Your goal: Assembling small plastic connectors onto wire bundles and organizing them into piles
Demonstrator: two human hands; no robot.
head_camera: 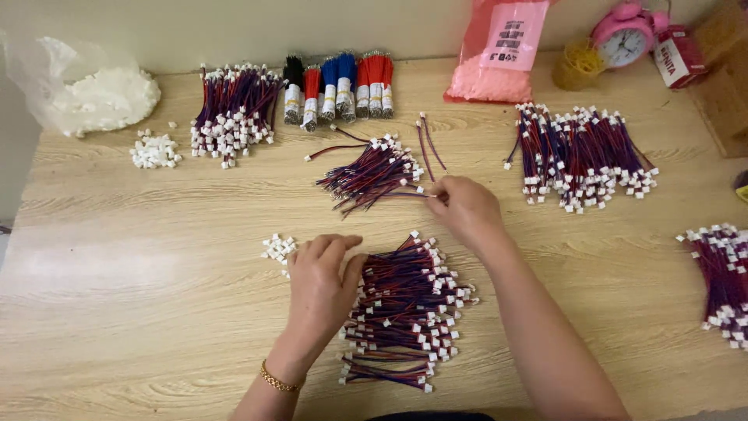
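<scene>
Wooden table [156, 234]: hands pinch red-blue wire [405, 195].

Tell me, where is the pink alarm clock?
In the head view, the pink alarm clock stands at the far right of the wooden table, against the wall, between a yellow tub of rubber bands and a red box.

Looks like piecework done at home: wooden table [117, 257] spread with bundles of red-and-blue wires [580, 156], white plastic plugs [155, 150] at ten o'clock, pink alarm clock [623, 35] at one o'clock.
</scene>
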